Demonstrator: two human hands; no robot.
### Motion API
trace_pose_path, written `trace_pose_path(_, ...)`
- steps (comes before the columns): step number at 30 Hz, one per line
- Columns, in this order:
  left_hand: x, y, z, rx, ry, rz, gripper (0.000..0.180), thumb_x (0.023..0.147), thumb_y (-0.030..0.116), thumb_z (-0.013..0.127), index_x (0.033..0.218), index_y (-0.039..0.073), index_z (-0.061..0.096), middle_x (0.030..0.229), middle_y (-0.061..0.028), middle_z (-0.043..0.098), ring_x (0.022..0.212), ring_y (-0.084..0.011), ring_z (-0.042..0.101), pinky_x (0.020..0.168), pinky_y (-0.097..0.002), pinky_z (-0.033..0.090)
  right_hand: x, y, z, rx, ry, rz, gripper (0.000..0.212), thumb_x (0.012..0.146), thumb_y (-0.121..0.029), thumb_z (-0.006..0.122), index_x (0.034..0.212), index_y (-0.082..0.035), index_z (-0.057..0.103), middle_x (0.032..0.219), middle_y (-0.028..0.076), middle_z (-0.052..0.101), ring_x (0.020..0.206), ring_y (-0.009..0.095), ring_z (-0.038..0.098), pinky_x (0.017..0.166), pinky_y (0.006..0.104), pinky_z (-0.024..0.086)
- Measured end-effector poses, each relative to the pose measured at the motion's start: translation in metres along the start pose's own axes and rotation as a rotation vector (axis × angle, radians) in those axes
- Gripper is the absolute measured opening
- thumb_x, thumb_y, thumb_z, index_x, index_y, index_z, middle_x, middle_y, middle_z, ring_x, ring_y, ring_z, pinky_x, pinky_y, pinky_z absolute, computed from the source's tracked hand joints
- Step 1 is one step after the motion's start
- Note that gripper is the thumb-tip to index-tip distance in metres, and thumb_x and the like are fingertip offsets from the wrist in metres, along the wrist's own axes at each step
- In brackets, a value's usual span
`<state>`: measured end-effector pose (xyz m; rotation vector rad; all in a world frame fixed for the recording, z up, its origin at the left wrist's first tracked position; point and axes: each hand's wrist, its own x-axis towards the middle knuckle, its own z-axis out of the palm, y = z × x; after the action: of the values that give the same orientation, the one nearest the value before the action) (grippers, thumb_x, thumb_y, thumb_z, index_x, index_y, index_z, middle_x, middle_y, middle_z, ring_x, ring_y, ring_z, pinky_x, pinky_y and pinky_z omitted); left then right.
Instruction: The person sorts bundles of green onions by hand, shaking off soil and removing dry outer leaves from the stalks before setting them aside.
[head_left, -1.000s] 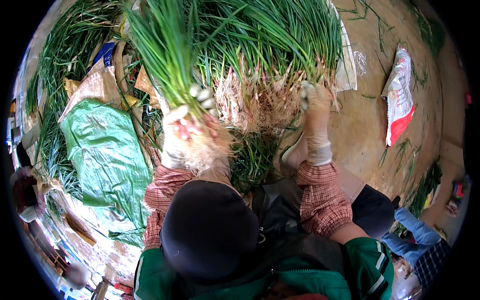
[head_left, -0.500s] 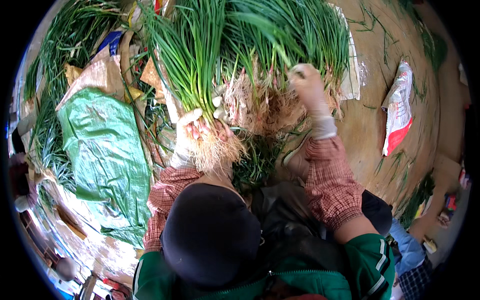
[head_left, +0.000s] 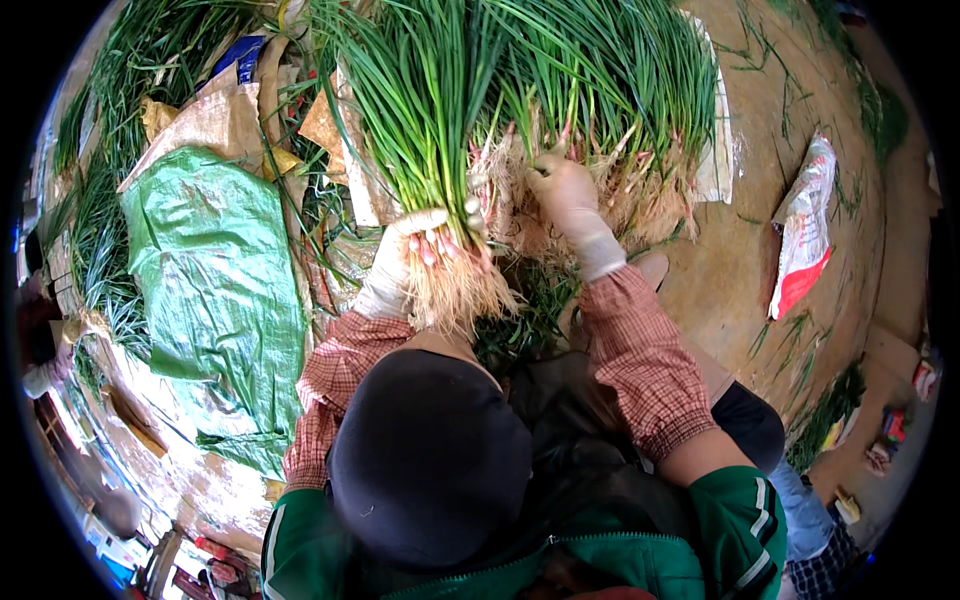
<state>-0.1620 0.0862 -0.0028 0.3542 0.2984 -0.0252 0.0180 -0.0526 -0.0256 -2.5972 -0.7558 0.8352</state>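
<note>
My gloved left hand (head_left: 392, 262) is wrapped around a bunch of spring onions (head_left: 430, 170) just above their pinkish bulbs. Pale roots hang from the bunch toward me, and its green leaves point away. To the right, my gloved right hand (head_left: 568, 195) has its fingers pinched at the root end of a larger pile of spring onions (head_left: 610, 90). A pink-based stalk rises at those fingertips; their exact hold is partly hidden.
A green plastic sheet (head_left: 215, 300) lies at the left, with more green leaves (head_left: 110, 130) beyond it. A white and red sack (head_left: 803, 225) rests on the brown floor (head_left: 720, 270) at right. Loose leaves (head_left: 530, 310) lie below my hands. My dark-covered knee (head_left: 430, 465) is in front.
My right hand has moved left along the pile's root ends; the blurred leaf by it has gone from view. My left hand still grips its bunch, which appears slightly farther right.
</note>
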Motion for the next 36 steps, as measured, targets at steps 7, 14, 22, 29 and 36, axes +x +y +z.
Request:
trace_pose_path(7, -0.022, -0.009, -0.027, 0.333, 0.277, -0.101, 0.049, 0.081, 0.024, 0.064, 0.121, -0.002, 0.055, 0.088, -0.0133, 0.07, 0.056, -0.0095, 0.063, 0.039, -0.0142, 0.042, -0.005, -0.025, -0.012, 0.542, 0.111, -0.021, 0.03, 0.094, -0.03, 0.056, 0.106, -0.003, 0.062, 0.091, 0.009, 0.067, 0.072, 0.016, 0.061, 0.068, 0.0318, 0.051)
trace_pose_path(14, -0.009, -0.004, -0.049, 0.143, 0.172, -0.077, 0.044, 0.082, 0.019, 0.061, 0.116, -0.008, 0.053, 0.103, -0.0196, 0.062, 0.07, -0.0222, 0.063, 0.055, -0.0275, 0.05, 0.036, 0.019, -0.056, 0.325, 0.099, 0.226, 0.028, 0.095, -0.023, 0.053, 0.113, -0.002, 0.058, 0.096, 0.011, 0.065, 0.075, 0.014, 0.063, 0.064, 0.0255, 0.052)
trace_pose_path(22, 0.023, 0.01, -0.007, 0.292, 0.108, -0.053, 0.035, 0.082, 0.021, 0.061, 0.105, -0.006, 0.064, 0.094, -0.0174, 0.07, 0.053, -0.0133, 0.064, 0.041, -0.0156, 0.044, 0.021, 0.039, -0.041, 0.295, 0.198, 0.074, 0.029, 0.098, -0.023, 0.046, 0.112, -0.002, 0.06, 0.097, 0.012, 0.065, 0.072, 0.014, 0.061, 0.062, 0.0252, 0.05)
trace_pose_path(29, 0.023, -0.003, -0.037, 0.415, 0.236, -0.167, 0.041, 0.084, 0.022, 0.062, 0.114, -0.004, 0.06, 0.094, -0.018, 0.069, 0.06, -0.0155, 0.067, 0.044, -0.0137, 0.047, -0.049, -0.022, -0.004, 0.149, -0.005, -0.281, 0.027, 0.097, -0.03, 0.049, 0.1, -0.007, 0.061, 0.079, 0.007, 0.064, 0.067, 0.015, 0.059, 0.062, 0.0336, 0.049)
trace_pose_path(36, 0.006, -0.006, -0.028, 0.048, 0.108, -0.013, 0.07, 0.078, 0.024, 0.066, 0.134, -0.007, 0.038, 0.12, -0.0172, 0.059, 0.1, -0.0252, 0.061, 0.079, -0.0357, 0.054, -0.03, 0.024, 0.0, 0.087, 0.352, -0.031, 0.024, 0.095, -0.029, 0.054, 0.098, -0.007, 0.062, 0.075, 0.007, 0.061, 0.064, 0.017, 0.056, 0.063, 0.0347, 0.05)
